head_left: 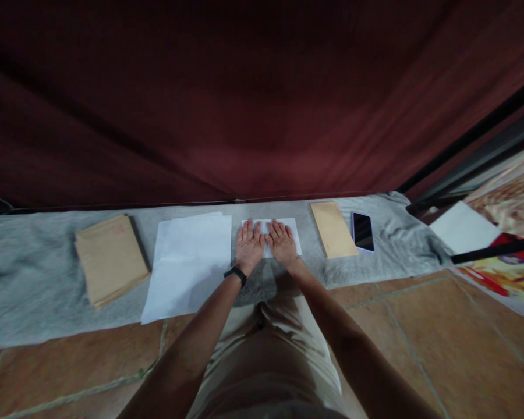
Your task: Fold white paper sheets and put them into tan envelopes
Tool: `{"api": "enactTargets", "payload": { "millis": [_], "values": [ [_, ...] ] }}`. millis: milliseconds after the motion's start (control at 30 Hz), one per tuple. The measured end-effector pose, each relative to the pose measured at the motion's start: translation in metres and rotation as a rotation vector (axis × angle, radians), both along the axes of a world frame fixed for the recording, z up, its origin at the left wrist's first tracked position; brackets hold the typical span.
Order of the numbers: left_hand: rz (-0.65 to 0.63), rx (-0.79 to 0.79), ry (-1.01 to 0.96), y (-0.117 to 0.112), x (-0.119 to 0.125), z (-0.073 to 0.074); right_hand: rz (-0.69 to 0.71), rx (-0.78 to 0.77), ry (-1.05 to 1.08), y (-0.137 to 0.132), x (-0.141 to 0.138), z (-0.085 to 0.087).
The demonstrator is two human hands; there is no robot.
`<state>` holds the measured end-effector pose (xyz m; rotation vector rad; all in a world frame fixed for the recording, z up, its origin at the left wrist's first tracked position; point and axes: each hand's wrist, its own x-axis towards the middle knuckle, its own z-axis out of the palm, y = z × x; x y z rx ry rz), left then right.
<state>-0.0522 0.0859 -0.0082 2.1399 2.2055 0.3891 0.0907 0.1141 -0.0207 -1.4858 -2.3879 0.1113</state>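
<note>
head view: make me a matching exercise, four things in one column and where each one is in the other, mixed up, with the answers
1. phone
2. small white paper
3. stack of brown envelopes
4. wristband

A. under the left hand and right hand
B. on the left arm
C. left of the large white sheets
D. right of the lone brown envelope

Pairs: 1-D, 2-A, 3-C, 4-B

A long, soft gray cloth point(395, 244) carries everything, and it looks a bit wrinkly at both ends. On the left sits a messy pile of brown envelopes point(113, 256). Next to it are some big white sheets point(192, 250), reaching down to the front edge. A small white paper point(264, 224) lies flat near the middle. Farther right, one tan envelope point(334, 230) lies tilted, and just beside it is a phone point(363, 231) with a dark screen.
</note>
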Motion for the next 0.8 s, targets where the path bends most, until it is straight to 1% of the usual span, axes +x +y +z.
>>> {"api": "enactTargets", "payload": {
  "millis": [200, 433, 633, 800],
  "values": [
    [0.001, 0.004, 0.009, -0.001, 0.000, 0.001, -0.033, 0.023, -0.005, 0.000, 0.015, -0.003],
    [0.001, -0.012, 0.013, -0.002, 0.000, 0.003, -0.093, 0.004, -0.023, -0.002, 0.032, -0.004],
    [0.009, 0.006, 0.007, -0.001, 0.001, 0.002, -0.101, 0.012, -0.013, -0.005, 0.053, -0.003],
    [0.027, 0.025, -0.036, -0.002, 0.001, 0.000, -0.112, 0.023, -0.030, -0.011, 0.065, -0.002]
  ]
}}
